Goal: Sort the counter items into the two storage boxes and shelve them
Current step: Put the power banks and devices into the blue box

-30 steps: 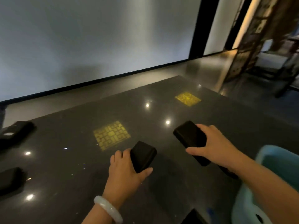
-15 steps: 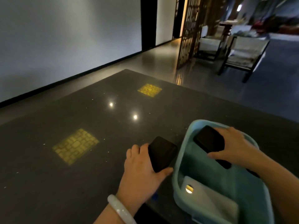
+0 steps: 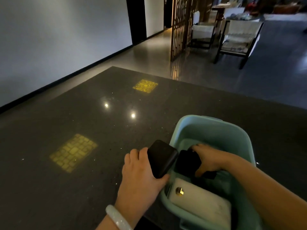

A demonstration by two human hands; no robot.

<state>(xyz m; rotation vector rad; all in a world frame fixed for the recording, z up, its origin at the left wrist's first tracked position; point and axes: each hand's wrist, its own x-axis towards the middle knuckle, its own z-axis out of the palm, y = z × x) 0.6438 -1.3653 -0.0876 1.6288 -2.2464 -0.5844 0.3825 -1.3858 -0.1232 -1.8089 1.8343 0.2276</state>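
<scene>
My right hand [image 3: 209, 159] lowers a black case [image 3: 188, 161] into the teal storage box [image 3: 214, 128]; my left hand [image 3: 141, 173] grips another black case [image 3: 161, 158] at its rim. Shelving isn't begun.

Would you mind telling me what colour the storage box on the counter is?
The storage box is pale teal, a light blue-green, seen clearly in the head view.

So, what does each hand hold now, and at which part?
The left hand grips a black case by its near end, outside the teal box. The right hand holds a second black case along its far edge, low inside the box.
</scene>
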